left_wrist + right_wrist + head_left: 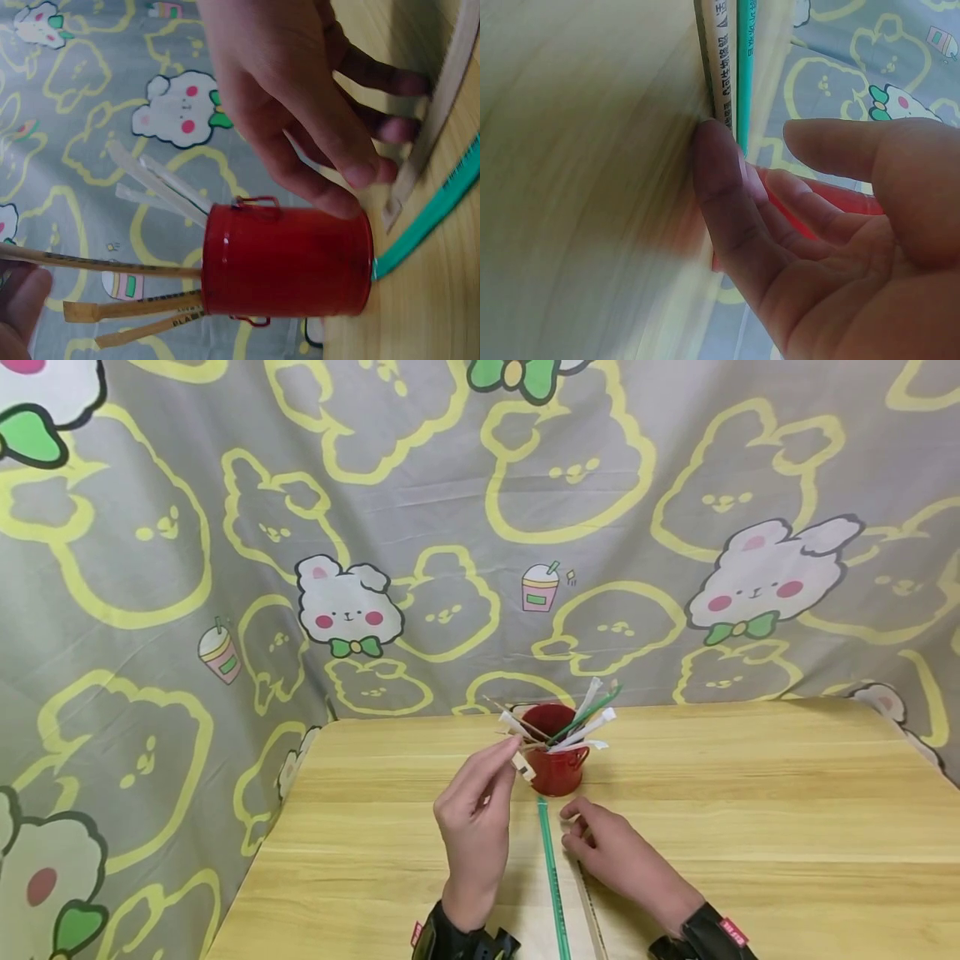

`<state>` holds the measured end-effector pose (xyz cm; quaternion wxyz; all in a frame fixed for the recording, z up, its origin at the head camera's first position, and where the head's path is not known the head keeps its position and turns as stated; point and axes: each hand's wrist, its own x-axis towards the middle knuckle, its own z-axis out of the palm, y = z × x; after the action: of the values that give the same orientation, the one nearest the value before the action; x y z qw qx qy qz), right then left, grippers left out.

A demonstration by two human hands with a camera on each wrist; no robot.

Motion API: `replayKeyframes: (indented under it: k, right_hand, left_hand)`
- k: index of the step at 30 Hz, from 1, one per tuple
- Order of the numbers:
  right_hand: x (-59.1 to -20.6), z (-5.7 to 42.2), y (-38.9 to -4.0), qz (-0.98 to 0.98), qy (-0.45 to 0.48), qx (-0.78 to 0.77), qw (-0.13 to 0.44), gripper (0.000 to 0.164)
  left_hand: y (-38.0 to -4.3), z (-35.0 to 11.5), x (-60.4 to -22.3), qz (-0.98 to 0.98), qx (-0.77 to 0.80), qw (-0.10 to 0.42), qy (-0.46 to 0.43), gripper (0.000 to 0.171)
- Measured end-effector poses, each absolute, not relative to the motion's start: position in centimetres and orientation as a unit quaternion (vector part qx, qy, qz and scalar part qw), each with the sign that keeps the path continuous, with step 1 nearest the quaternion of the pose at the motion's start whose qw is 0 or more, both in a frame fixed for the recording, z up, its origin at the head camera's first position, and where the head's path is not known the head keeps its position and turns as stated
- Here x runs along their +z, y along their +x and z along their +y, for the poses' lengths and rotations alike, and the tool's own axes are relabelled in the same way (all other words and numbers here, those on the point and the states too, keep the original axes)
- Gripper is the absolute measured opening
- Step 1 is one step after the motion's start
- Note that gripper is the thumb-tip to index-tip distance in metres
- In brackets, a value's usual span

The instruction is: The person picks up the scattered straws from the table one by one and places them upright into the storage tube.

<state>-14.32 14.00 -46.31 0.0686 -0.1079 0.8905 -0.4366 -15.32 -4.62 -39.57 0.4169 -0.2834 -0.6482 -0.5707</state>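
A small red metal bucket holds several paper-wrapped straws in white, green and brown. My left hand is raised at its left side, pinching the upper end of a brown wrapped straw that stands in the bucket. Lower, just in front of the bucket, is my right hand, its thumb apart from loosely bent fingers and nothing gripped. Those fingertips come right up to another brown wrapped straw on the table. Beside that one lies a green wrapped straw, its far end at the bucket's base.
The wooden table runs back to a grey curtain printed with yellow outlines and white rabbits. The curtain also hangs along the left side. Straw ends fan out over the bucket's rim, and wire handles hang at its sides.
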Motion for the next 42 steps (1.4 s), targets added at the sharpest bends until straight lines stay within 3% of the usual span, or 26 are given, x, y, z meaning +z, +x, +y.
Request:
replayKeyframes:
  k: [8, 16, 20, 29, 42]
  right_hand:
    - [-46.2, 13.9, -14.2, 0.891, -0.113, -0.435, 0.067, 0.026]
    - [-46.5, 13.7, -13.9, 0.889, -0.121, -0.436, 0.067, 0.035]
    - [-46.7, 13.5, -13.7, 0.893, -0.109, -0.432, 0.058, 0.042]
    - [-46.6, 13.1, -13.3, 0.907, -0.071, -0.414, 0.028, 0.038]
    - [-45.3, 13.6, -13.7, 0.899, -0.033, -0.434, 0.052, 0.029]
  left_hand:
    - [-15.6, -4.7, -40.7, -0.727, -0.571, 0.324, -0.202, 0.028]
    - [-16.0, -4.9, -41.5, -0.811, -0.510, 0.228, -0.176, 0.029]
    - [-16.3, -5.1, -41.7, -0.828, -0.493, 0.210, -0.167, 0.030]
    - [-16.6, -5.5, -41.6, -0.852, -0.477, 0.161, -0.144, 0.028]
    - [-16.4, -5.4, -42.1, -0.878, -0.446, 0.117, -0.132, 0.025]
